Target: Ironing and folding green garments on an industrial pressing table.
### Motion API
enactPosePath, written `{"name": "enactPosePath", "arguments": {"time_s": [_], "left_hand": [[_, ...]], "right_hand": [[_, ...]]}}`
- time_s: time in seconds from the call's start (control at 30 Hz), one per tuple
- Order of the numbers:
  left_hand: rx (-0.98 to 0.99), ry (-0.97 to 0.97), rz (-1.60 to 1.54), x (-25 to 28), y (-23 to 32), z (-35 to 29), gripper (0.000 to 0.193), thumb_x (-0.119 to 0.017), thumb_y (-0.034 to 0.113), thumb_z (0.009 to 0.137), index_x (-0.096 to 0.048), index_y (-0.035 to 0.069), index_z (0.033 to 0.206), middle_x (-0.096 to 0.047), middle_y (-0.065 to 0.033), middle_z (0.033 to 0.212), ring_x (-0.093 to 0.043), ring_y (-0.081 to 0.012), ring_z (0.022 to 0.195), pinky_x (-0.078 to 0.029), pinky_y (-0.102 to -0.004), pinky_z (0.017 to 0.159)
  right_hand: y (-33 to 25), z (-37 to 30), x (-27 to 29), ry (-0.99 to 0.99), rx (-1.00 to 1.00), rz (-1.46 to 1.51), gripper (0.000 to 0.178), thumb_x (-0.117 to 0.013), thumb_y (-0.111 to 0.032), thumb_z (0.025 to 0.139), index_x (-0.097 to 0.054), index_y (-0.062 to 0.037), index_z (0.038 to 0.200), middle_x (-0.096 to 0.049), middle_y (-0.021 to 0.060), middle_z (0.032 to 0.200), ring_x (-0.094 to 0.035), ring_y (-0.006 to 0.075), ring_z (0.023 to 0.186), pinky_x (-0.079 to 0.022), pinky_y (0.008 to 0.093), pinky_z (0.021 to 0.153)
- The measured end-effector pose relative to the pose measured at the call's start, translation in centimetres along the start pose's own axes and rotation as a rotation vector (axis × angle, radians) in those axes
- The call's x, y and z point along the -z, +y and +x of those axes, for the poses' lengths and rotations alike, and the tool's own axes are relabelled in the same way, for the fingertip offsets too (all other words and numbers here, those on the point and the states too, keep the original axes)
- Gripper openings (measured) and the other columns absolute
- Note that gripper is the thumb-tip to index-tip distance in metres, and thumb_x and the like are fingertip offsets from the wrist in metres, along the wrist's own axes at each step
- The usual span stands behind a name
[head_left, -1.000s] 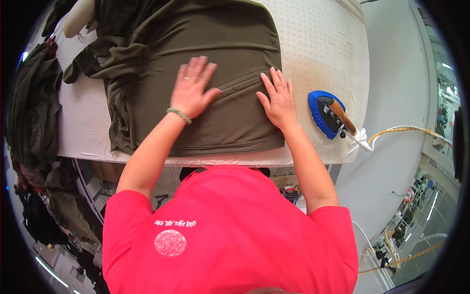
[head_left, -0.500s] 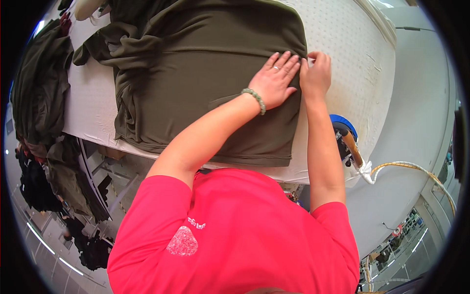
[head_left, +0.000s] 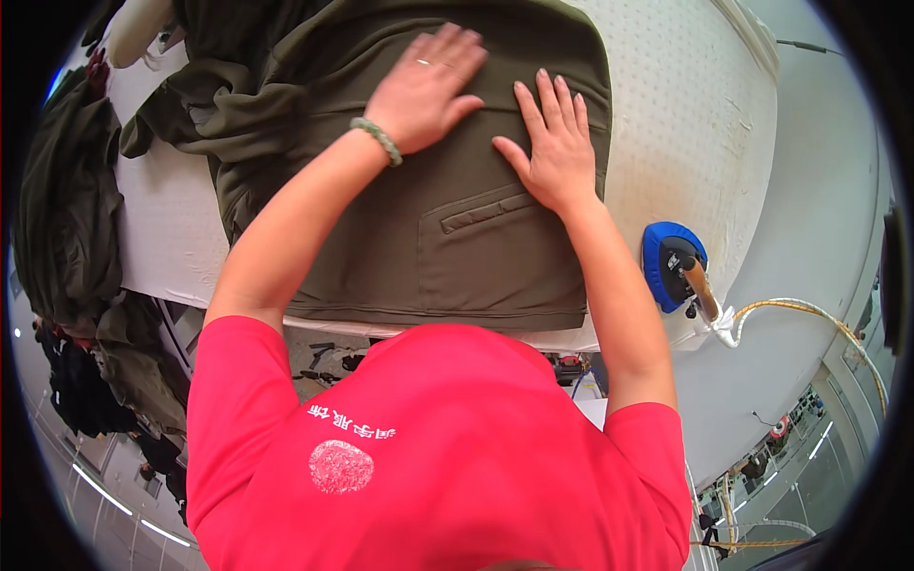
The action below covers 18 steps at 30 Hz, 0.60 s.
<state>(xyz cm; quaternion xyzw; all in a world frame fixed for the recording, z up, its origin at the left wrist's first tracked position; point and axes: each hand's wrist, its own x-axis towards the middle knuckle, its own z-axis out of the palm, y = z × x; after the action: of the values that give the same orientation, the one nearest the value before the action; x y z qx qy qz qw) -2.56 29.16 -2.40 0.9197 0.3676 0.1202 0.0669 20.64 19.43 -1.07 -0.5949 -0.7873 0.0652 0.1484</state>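
A dark olive garment (head_left: 381,238) is spread over a white padded table, with a welt pocket (head_left: 487,209) showing near its lower right. My left hand (head_left: 424,90), wearing a ring and a green bead bracelet, rests on the upper part of the cloth, fingers stretched out and slightly blurred. Lying flat near the garment's right edge is my right hand (head_left: 557,143), its fingers spread. Neither hand holds anything. Folds of the cloth (head_left: 224,100) bunch up at the upper left.
An iron (head_left: 681,271) with a blue cover and wooden handle stands right of the garment, its hose (head_left: 809,306) trailing right. More dark garments (head_left: 67,200) hang off the left side of the white table (head_left: 690,143). A pale rounded form (head_left: 138,30) sits at the top left.
My left hand has slid up and left across the cloth. The right hand has released the garment's right edge and now lies flat on it. The welt pocket has come into view.
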Motion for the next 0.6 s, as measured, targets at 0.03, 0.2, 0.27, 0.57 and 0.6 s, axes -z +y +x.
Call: {"name": "enactPosePath", "arguments": {"time_s": [0.03, 0.2, 0.27, 0.57, 0.6], "left_hand": [[-0.002, 0.005, -0.007, -0.8, 1.3, 0.5, 0.065, -0.058, 0.046, 0.098, -0.046, 0.011, 0.152, -0.042, -0.0086, 0.159, -0.032, -0.0294, 0.151, -0.024, -0.0472, 0.124], [-0.297, -0.016, -0.219, -2.8, 4.1, 2.6, 0.061, -0.056, 0.045, 0.1, -0.046, 0.011, 0.151, -0.043, -0.0081, 0.159, -0.033, -0.0272, 0.151, -0.024, -0.0467, 0.124], [-0.295, 0.004, -0.193, -3.1, 3.2, 4.1, 0.061, -0.055, 0.045, 0.101, -0.046, 0.01, 0.151, -0.043, -0.0079, 0.159, -0.032, -0.0267, 0.151, -0.024, -0.0466, 0.124], [-0.242, -0.069, -0.191, -4.2, 12.5, 5.3, 0.067, -0.055, 0.046, 0.1, -0.041, 0.009, 0.154, -0.037, -0.0101, 0.162, -0.029, -0.0251, 0.153, -0.019, -0.0454, 0.126], [-0.307, -0.062, -0.253, -4.4, 13.3, 4.7, 0.069, -0.057, 0.046, 0.098, -0.042, 0.009, 0.154, -0.037, -0.0103, 0.162, -0.029, -0.0252, 0.153, -0.019, -0.0455, 0.126]], "right_hand": [[0.7, 0.7, -0.1, 0.022, -0.022, -0.024, 0.065, -0.062, -0.041, 0.098, -0.045, -0.0079, 0.151, -0.037, 0.0169, 0.161, -0.034, 0.035, 0.149, -0.027, 0.051, 0.121], [1.9, -1.8, 3.6, -0.033, -0.099, -0.051, 0.064, -0.068, -0.033, 0.094, -0.048, -0.0053, 0.148, -0.041, 0.0181, 0.158, -0.038, 0.0365, 0.147, -0.029, 0.0507, 0.12], [1.5, -4.1, 7.1, -0.072, -0.078, -0.086, 0.062, -0.071, -0.025, 0.092, -0.049, -0.0033, 0.146, -0.045, 0.0191, 0.154, -0.041, 0.0371, 0.144, -0.031, 0.0509, 0.119], [7.0, -19.9, 16.0, -0.01, -0.709, -0.17, 0.048, -0.07, -0.021, 0.095, -0.057, -0.0038, 0.138, -0.063, 0.0191, 0.131, -0.063, 0.0337, 0.118, -0.05, 0.0419, 0.099], [7.6, -19.6, 16.3, -0.099, -0.748, -0.157, 0.047, -0.071, -0.023, 0.095, -0.058, -0.0053, 0.137, -0.066, 0.0179, 0.123, -0.066, 0.0324, 0.11, -0.051, 0.0409, 0.094]]}}
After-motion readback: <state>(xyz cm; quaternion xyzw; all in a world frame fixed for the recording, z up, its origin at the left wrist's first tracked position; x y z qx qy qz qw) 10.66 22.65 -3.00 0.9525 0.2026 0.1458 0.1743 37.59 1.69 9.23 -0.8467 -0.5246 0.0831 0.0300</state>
